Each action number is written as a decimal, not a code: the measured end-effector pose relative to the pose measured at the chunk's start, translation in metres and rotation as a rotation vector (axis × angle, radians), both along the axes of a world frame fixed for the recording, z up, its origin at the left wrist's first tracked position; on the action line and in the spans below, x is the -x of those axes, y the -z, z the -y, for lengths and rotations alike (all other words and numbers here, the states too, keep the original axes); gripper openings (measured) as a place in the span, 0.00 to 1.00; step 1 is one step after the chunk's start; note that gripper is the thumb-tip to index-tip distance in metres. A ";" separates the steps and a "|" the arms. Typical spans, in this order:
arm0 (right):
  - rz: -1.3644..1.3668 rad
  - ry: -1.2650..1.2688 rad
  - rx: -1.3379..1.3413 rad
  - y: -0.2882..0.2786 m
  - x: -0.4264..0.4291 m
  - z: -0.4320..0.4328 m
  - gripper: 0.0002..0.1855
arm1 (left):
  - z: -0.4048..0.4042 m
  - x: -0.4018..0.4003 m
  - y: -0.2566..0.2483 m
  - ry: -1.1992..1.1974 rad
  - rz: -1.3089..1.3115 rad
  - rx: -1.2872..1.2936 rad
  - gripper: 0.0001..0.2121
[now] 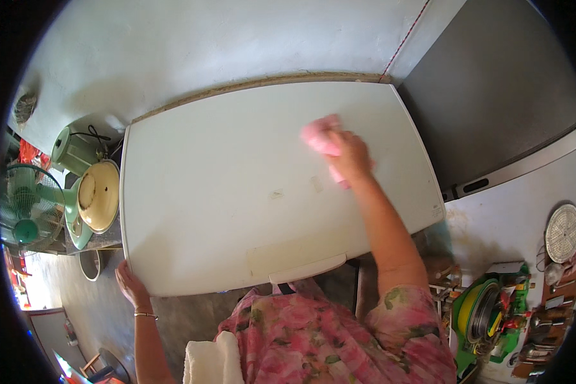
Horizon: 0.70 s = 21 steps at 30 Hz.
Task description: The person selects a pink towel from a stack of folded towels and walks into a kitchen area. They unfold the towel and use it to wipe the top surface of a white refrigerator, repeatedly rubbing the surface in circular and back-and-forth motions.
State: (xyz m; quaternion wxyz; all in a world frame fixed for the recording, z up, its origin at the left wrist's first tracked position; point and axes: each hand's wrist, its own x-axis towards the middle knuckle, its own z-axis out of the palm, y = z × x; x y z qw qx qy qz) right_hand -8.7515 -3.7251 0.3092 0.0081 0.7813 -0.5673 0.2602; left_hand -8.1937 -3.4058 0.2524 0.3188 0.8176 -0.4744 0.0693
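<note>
A wide white lid, apparently of a chest freezer [211,177], lies flat before me, with a handle [309,269] at its front edge. My right hand [353,153] presses a bunched pink cloth [319,134] to the right half of its top; hand and cloth are blurred by motion. At the front left corner, my left hand [132,285] rests against the lid's edge, its grip partly hidden. Two small tape-like marks [276,193] show near the middle of the surface, and a yellowed strip [293,252] runs near the handle.
A grey appliance [499,91] stands close on the right; a wall [221,43] runs behind. To the left are a green fan [29,211], a cream enamel basin [101,197] and a green pot [77,153]. Kitchenware [485,312] fills a rack at lower right. A white towel [213,357] hangs at my front.
</note>
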 end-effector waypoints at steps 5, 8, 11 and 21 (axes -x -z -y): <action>0.046 -0.378 0.007 -0.011 -0.148 -0.052 0.19 | -0.003 -0.006 0.005 -0.001 0.107 0.004 0.09; 0.087 -0.578 -0.007 0.000 -0.224 -0.091 0.15 | -0.001 -0.001 0.001 -0.013 0.100 -0.010 0.09; 0.033 -0.756 -0.219 0.013 -0.303 -0.139 0.08 | 0.002 0.003 -0.001 0.035 0.127 0.019 0.09; -0.024 -0.738 -0.075 -0.001 -0.289 -0.096 0.09 | 0.000 0.000 -0.002 0.058 0.121 0.038 0.09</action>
